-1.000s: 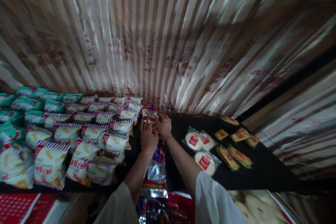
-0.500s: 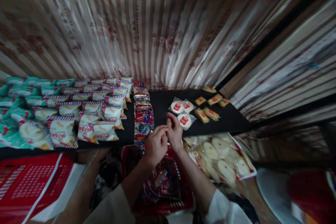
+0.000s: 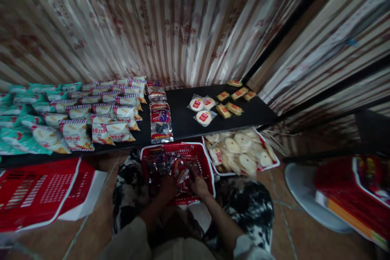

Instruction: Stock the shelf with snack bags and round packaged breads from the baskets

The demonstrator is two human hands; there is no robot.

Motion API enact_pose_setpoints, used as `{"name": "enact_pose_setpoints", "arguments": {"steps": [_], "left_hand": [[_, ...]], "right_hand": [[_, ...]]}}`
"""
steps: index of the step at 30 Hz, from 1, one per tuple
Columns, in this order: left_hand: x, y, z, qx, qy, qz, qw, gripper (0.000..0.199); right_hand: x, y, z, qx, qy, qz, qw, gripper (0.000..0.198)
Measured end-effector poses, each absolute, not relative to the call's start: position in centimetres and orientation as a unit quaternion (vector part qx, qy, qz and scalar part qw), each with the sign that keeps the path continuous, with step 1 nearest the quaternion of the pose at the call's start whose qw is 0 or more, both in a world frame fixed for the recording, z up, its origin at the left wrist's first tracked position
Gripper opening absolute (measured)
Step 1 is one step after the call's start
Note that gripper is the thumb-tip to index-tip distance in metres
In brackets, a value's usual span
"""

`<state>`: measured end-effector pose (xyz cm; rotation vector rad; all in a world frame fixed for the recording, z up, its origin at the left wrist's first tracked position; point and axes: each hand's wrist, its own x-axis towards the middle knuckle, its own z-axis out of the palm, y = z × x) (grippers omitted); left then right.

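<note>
Both hands reach down into a red basket (image 3: 210, 170) with a white rim, between the knees. Dark red and silvery snack packets (image 3: 158, 162) lie loosely in it. My left hand (image 3: 168, 186) is at the packets in dim light, its fingers too dark to make out. Across from it, my right hand (image 3: 198, 184) touches the packets with thumb and fingers apart. A lighter packet (image 3: 183, 174) lies between the two hands; no firm grip on it shows. Just beyond the basket, silver-and-red packets (image 3: 161, 122) lie in a column on the black shelf (image 3: 179, 107).
White snack bags (image 3: 77, 134) and green bags (image 3: 27, 140) stand in rows on the left. Round white packs (image 3: 203, 118) and small yellow packs (image 3: 234, 108) lie right of the column. A basket of round crackers (image 3: 245, 162) adjoins mine; another red basket (image 3: 51, 195) is left.
Both hands have moved down from near the shelf's front edge, where they were close together, into the red basket. The view has tilted lower, showing more of the basket and knees.
</note>
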<state>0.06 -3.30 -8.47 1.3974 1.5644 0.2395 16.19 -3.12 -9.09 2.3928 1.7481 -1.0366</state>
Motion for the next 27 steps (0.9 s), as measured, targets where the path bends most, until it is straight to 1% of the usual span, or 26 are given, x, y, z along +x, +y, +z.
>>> {"name": "enact_pose_setpoints", "arguments": {"steps": [2, 4, 7, 10, 18, 23, 25, 27], "left_hand": [[-0.1, -3.5, -8.9, 0.566, 0.653, 0.072, 0.498, 0.034], [0.0, -3.6, -9.1, 0.565, 0.649, 0.056, 0.506, 0.031], [0.4, -3.9, -9.3, 0.566, 0.643, 0.041, 0.515, 0.029], [0.8, -4.0, -9.5, 0.564, 0.644, 0.029, 0.516, 0.031], [0.4, -3.6, -9.3, 0.555, 0.649, 0.021, 0.520, 0.033], [0.0, -3.5, -8.9, 0.545, 0.659, 0.016, 0.518, 0.032], [-0.1, -3.5, -8.9, 0.541, 0.663, 0.017, 0.518, 0.031], [-0.2, -3.6, -8.8, 0.536, 0.664, 0.017, 0.522, 0.030]], "right_hand": [[16.0, -3.0, -9.2, 0.763, 0.551, -0.337, 0.026, 0.054], [15.9, -2.8, -9.3, 0.758, 0.559, -0.336, 0.011, 0.054], [15.5, -2.4, -9.6, 0.753, 0.554, -0.355, -0.030, 0.049], [15.0, -2.1, -10.1, 0.764, 0.514, -0.387, -0.051, 0.045], [12.7, -0.8, -11.4, 0.799, 0.468, -0.371, -0.063, 0.032], [12.6, -0.6, -10.9, 0.823, 0.458, -0.333, -0.052, 0.038], [13.0, -0.7, -10.6, 0.828, 0.449, -0.334, -0.034, 0.042], [13.3, -0.7, -10.5, 0.827, 0.440, -0.350, -0.023, 0.040]]}}
